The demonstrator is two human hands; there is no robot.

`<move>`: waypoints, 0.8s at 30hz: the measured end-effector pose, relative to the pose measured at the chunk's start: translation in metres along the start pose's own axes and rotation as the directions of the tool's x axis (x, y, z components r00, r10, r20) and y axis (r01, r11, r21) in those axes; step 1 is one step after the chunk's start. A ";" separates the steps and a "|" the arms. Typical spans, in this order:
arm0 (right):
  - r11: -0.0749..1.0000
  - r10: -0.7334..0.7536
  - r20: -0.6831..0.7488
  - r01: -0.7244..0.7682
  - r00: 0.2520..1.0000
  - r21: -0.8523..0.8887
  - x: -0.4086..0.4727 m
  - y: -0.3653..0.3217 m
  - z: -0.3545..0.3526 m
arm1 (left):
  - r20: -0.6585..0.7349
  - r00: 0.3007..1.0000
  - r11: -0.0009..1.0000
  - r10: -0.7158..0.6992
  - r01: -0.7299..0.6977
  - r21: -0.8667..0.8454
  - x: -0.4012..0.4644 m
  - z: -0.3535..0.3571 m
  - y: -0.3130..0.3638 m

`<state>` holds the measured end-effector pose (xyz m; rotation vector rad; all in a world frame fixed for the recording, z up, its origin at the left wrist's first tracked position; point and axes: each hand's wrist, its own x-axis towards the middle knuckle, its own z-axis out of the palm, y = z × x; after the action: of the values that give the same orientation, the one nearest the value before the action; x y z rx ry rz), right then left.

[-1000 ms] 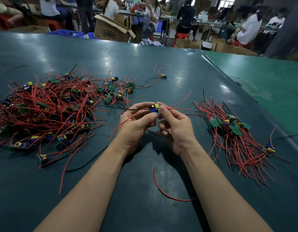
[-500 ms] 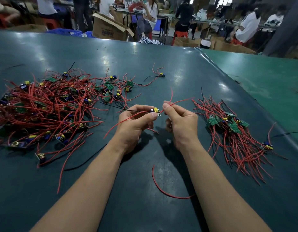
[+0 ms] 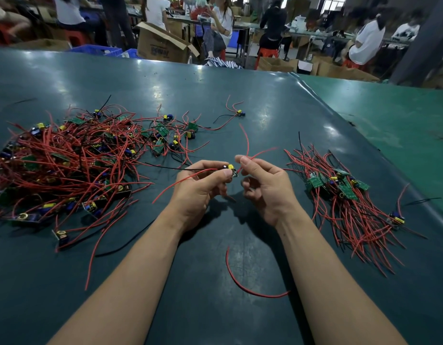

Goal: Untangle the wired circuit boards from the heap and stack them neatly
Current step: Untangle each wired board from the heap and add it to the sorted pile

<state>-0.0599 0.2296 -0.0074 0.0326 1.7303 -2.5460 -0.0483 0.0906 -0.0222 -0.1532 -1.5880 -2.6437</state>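
Note:
A tangled heap (image 3: 66,160) of small green circuit boards with red and black wires covers the left of the dark green table (image 3: 190,95). On the right lies a sorted pile (image 3: 345,195) of boards with their red wires trailing toward me. Between them my left hand (image 3: 198,192) pinches one small board (image 3: 231,170) with a yellow part, held above the table. My right hand (image 3: 265,188) pinches that board's red wires, which rise up and away from its fingertips.
A loose red wire (image 3: 240,282) curls on the table near my forearms. A lone board (image 3: 239,112) lies farther back. The table's right edge drops to a lighter green table (image 3: 389,115). Cardboard boxes (image 3: 160,46) and seated people are beyond.
My hands have drawn slightly apart. My right hand has slid along the red wires away from the board, pulling them straighter and upward.

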 end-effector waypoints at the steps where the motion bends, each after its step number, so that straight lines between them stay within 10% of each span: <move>1: 1.000 -0.018 -0.037 0.017 0.999 -0.015 0.001 0.000 0.000 | -0.007 1.000 1.000 0.004 -0.004 0.004 0.001 0.000 0.000; 10: 0.970 -0.228 -0.248 0.199 0.941 -0.139 0.005 0.008 0.003 | -0.026 0.999 0.995 0.042 -0.039 0.090 0.002 0.000 -0.002; 16: 0.996 0.043 0.168 -0.055 0.985 0.071 0.000 -0.002 -0.005 | 0.002 1.000 0.997 0.002 -0.002 0.077 0.002 -0.001 -0.001; 24: 0.988 0.146 0.342 -0.152 0.928 -0.009 -0.003 -0.007 -0.013 | 0.051 0.996 0.997 -0.072 0.070 0.035 0.001 0.001 0.001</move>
<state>-0.0576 0.2444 -0.0057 -0.2522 1.5112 -2.2921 -0.0494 0.0912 -0.0210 -0.1687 -1.6825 -2.6861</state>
